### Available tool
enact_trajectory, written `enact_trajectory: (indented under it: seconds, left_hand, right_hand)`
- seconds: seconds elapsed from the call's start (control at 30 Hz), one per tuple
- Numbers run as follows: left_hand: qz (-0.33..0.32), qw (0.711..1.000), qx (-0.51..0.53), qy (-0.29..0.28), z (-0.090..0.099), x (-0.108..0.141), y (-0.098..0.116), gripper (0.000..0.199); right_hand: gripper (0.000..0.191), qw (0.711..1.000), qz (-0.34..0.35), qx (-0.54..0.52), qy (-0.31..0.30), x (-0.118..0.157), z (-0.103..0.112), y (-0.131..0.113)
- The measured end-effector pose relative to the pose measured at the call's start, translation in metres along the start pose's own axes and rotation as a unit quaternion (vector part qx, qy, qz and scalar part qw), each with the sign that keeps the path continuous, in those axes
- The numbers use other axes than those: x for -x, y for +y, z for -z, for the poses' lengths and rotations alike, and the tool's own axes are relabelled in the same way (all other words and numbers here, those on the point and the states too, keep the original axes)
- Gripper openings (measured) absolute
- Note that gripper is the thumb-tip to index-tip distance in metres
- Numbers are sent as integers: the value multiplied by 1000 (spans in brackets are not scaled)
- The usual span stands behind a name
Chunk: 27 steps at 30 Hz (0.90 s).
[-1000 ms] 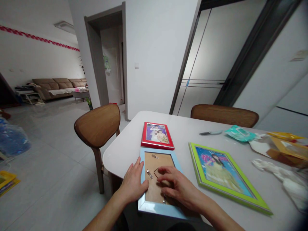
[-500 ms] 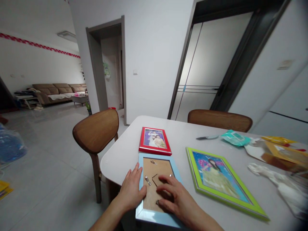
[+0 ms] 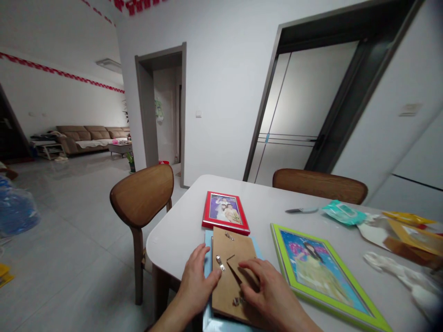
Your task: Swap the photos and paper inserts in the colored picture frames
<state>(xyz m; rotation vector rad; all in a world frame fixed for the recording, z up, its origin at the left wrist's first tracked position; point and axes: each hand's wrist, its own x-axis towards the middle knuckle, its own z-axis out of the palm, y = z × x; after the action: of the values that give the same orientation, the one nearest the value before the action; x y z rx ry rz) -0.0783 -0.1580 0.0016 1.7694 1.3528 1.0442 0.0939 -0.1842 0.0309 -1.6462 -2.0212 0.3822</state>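
The brown backing board (image 3: 238,246) lies over the light blue frame (image 3: 208,239) near the table's front edge, covering most of it; the frame's near end runs out of view at the bottom. The right hand (image 3: 268,286) grasps the board's partly raised flap (image 3: 237,269) — its fingers hide the board's right side, and exactly where the fingertips meet cannot be made out. The left hand (image 3: 195,281) is loosely spread, clenching nothing, its thumb on the board's left edge and its fingers along the frame. Metal clips (image 3: 220,263) show on the board, the lowest partly blurred.

Any print on the teal packet (image 3: 344,213) is too soft to read, as is the marking on the yellow-brown packaging (image 3: 411,240) at the right. A crumpled white item (image 3: 391,267) blurs toward the dark corner.

The white table (image 3: 187,212) also bears a red frame (image 3: 226,227) just beyond the board, a lime-green frame (image 3: 282,256) on the right — its near corner cut off — and a knife (image 3: 302,210). Wooden chairs (image 3: 143,198) stand around; a brown sofa (image 3: 93,136) sits far left across a grey tiled floor.
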Motion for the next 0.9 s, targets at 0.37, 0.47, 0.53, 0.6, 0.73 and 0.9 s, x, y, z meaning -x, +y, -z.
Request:
enact_trajectory:
  seconds: [0.37,0.47,0.53,0.6,0.73,0.9]
  left_hand:
    - [176,938,298,23,71,-6,-31,41]
    - [175,964,194,45,87,-9,-51,35]
    - [175,972,152,46,91,-14,-59,31]
    - [173,978,111,46,92,-18,-65,29]
    - [158,984,-8,84,96,-21,-70,37]
    - [77,974,-177,115,89,-16,-52,37]
  right_hand:
    - [38,997,-37,23,58,-3,6,28]
    - [43,991,-91,93,37,0,0,52]
    - [46,987,-105,116,24,1,-6,59]
    - [47,986,-110,123,14,-1,-10,61]
    - [50,987,-116,107,36,-6,-9,61]
    - [56,974,-198,-99,55,-3,9,55]
